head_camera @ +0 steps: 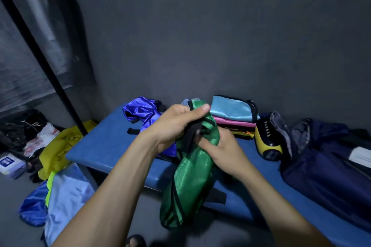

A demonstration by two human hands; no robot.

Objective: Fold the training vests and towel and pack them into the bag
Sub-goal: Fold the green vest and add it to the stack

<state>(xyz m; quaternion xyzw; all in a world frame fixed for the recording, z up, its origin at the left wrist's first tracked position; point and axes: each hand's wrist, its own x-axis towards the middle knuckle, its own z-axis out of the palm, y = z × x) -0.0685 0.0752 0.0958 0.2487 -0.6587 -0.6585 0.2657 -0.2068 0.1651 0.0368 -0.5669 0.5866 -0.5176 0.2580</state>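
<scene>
A green training vest with black trim hangs bunched over the front of the blue bench. My left hand grips its top end, thumb pressed on the cloth. My right hand pinches the vest's middle from the right. Behind my hands lies a crumpled purple vest. A stack of folded vests, light blue over pink, sits at the back of the bench. A dark navy bag lies at the right.
A yellow and black device stands between the folded stack and the bag. On the floor at the left lie a light blue cloth, a yellow bag and plastic bags. A black pole slants at left.
</scene>
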